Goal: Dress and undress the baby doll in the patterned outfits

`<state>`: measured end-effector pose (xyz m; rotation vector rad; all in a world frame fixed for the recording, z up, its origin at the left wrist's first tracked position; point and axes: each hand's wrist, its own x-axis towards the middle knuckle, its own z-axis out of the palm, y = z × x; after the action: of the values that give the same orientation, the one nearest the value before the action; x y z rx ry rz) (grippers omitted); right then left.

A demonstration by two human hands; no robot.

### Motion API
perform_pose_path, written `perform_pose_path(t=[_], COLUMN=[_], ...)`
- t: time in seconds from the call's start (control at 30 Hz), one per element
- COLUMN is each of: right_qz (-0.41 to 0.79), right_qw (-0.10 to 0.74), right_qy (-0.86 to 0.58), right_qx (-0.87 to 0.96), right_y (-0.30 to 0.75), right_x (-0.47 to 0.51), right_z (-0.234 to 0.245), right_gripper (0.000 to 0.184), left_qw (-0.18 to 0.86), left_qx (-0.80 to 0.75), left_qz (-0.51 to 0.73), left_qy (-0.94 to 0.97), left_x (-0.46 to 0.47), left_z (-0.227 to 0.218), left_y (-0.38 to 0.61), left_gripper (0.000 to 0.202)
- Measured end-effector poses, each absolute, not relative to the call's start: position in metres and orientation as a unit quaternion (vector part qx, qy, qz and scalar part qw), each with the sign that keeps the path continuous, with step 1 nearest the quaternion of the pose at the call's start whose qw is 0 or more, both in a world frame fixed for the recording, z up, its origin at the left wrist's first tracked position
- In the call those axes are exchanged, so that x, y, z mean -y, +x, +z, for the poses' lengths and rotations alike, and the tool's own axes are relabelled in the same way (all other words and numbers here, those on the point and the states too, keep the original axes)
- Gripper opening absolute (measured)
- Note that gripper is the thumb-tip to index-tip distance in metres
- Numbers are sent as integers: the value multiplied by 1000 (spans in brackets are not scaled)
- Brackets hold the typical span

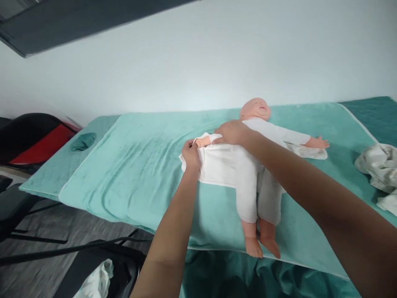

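While the doll [248, 182] is lying on its back on the teal mat [130, 165], head toward the wall and bare feet toward the near edge, both hands are working at one side of it. The left hand [190, 155] is holding the edge of the white cloth [217, 165]; its grip is pinched shut on the fabric, just beside the doll's small bent arm. The right hand [232, 132] is lying over the doll's shoulder and upper arm with the fingers curled down. Whether that grip is clasping the sleeve or only pressing on it cannot be told. The cloth is spreading out from under the doll, and part of it is also showing beneath the other, outstretched arm. The doll is wearing a white suit. The mat is covering most of the surface [43, 178]. A crumpled pale bundle [376, 165] is sitting on the mat near its right edge, well apart from the doll. A dark green wad [83, 141] is lying on the surface's far left corner. A black and red chair [34, 140] is standing beyond that corner.
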<state>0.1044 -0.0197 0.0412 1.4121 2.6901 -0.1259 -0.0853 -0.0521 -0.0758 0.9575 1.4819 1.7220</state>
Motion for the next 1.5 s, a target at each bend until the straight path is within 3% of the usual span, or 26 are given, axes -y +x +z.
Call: perform_pose_path(t=[0.17,0.27,0.47,0.8,0.97,1.13,1.3,1.5], right_qz=[-24,-11,16,27,29,52,16,27], right_qw=[84,89,84,72,34,-16,-107,-424], right_qy=[458,459,458,461,485,506,484,593], right_qx=[-884,-884,-885,-884,-874,-861,-868,-684], right_y=[97,94,91,88,82,70,90,189], right_x=[24,25,25,28,28,30,40,72], right_z=[40,38,32,28,20,10,21,10], right_gripper=[44,44,48,47,52,35,43,38], left_qw=[299,255,71,34,6,9,-11,4], left_qx=[-602,-623,-642,-693,-618,-539,-651,-738], left_qz=[671,619,465,426,464,460,475,375], left_qy=[312,405,606,581,634,706,593,561], left_x=[57,64,72,76,82,85,84,87], left_z=[-71,-66,-63,-62,-57,-57,-60,-56], left_y=[-85,-79,-67,-67,-61,-56,-67,-68], left_gripper=[16,15,13,14,17,20,21,23])
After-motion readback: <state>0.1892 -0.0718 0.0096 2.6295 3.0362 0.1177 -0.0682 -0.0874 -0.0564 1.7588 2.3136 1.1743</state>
